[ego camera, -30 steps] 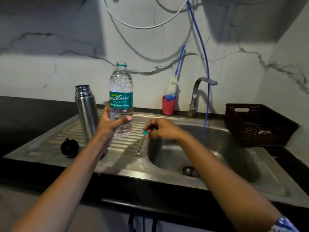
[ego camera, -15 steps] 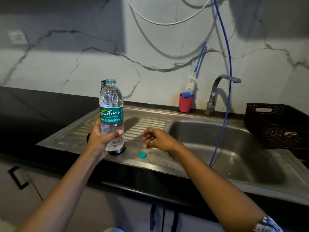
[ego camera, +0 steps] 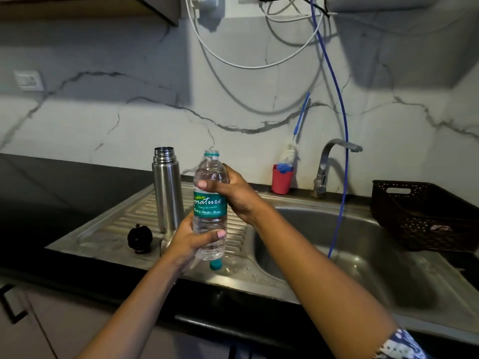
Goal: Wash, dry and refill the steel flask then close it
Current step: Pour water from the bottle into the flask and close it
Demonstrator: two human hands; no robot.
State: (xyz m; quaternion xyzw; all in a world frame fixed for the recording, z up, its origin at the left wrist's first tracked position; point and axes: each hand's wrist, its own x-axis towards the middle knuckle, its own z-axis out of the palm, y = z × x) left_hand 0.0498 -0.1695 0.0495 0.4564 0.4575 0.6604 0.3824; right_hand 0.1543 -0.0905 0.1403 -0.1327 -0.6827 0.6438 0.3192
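Both hands on the water bottle (ego camera: 210, 203). Left hand (ego camera: 190, 244) wraps the lower body, thumb across the front below the teal label. Right hand (ego camera: 238, 195) grasps the upper shoulder from the right, fingers curled over the front above the label. Bottle upright, held above the drainboard (ego camera: 121, 224), neck uncapped, water inside.

I see its teal cap (ego camera: 215, 265) lying on the steel just below the bottle's base, near the basin edge. Steel flask (ego camera: 167, 193) stands upright and open on the drainboard, just left of the bottle and behind my left hand; I can't tell from here if hand and flask touch. Black flask lid (ego camera: 140, 238) sits on the drainboard left of the flask's base, apart from it.

Further right: red cup (ego camera: 281, 181) with a brush (ego camera: 300, 117) against the wall, tap (ego camera: 329, 164) beside it, blue hose (ego camera: 339, 177) hanging into the basin (ego camera: 363, 255), dark basket (ego camera: 425, 216) at the far right on the counter.
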